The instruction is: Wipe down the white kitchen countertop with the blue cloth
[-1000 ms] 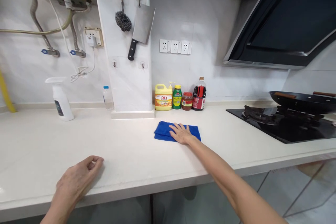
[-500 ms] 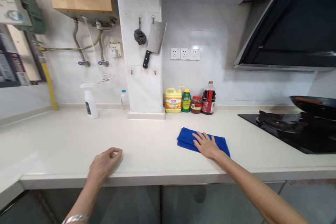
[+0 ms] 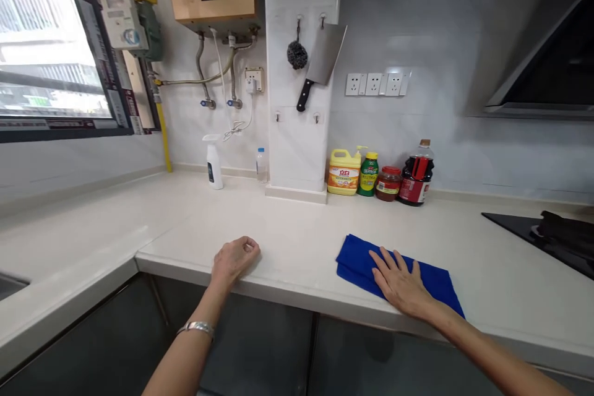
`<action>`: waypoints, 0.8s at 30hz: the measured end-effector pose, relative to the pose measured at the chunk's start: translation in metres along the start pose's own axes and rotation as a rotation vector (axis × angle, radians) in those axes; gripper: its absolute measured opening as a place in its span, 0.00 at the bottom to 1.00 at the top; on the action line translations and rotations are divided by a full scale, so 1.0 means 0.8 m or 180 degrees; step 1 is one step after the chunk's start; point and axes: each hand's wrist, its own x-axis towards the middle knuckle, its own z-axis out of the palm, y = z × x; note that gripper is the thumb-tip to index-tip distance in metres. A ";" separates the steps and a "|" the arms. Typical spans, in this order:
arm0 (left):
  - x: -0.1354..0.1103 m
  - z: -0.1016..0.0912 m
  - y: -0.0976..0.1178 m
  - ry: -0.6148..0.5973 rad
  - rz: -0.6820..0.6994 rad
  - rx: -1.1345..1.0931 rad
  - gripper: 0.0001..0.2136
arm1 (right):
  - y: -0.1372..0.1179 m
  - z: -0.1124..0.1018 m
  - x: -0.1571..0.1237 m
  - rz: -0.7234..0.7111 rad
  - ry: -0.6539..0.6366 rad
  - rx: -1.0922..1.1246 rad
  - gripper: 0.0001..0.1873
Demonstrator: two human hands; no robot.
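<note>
A folded blue cloth (image 3: 440, 281) lies flat near the counter's front edge. My right hand (image 3: 401, 281) rests palm down on it, fingers stretched and spread, touching the cloth without gripping it. To the left, my left hand (image 3: 234, 260) leans on the bare white countertop (image 3: 297, 235) with its fingers curled in and the thumb meeting the index finger. Nothing shows inside that curl. A silver bracelet (image 3: 199, 327) circles the left wrist.
Against the wall stand a yellow detergent jug (image 3: 344, 172), a green bottle (image 3: 368, 174), a red-lidded jar (image 3: 388, 184) and a dark sauce bottle (image 3: 416, 176). A spray bottle (image 3: 214, 164) is farther left. A cleaver (image 3: 322, 62) hangs on the pillar; a stove (image 3: 533, 235) lies right.
The view has turned left, bringing the window in and shifting everything rightward in the picture. Both hands keep about the same poses, the right still flat on the blue cloth.
</note>
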 end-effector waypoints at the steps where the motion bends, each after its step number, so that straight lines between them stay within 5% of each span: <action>1: 0.000 0.001 0.000 0.0002 0.0003 0.0005 0.10 | -0.009 -0.001 0.001 -0.0018 -0.0015 -0.0015 0.34; 13: -0.002 0.007 -0.003 0.0082 0.0035 -0.0095 0.07 | -0.117 -0.025 0.080 -0.0743 -0.0109 0.0001 0.35; 24: -0.001 0.008 -0.006 0.0175 -0.0058 -0.0155 0.04 | -0.142 -0.027 0.159 -0.0673 -0.0127 0.0218 0.34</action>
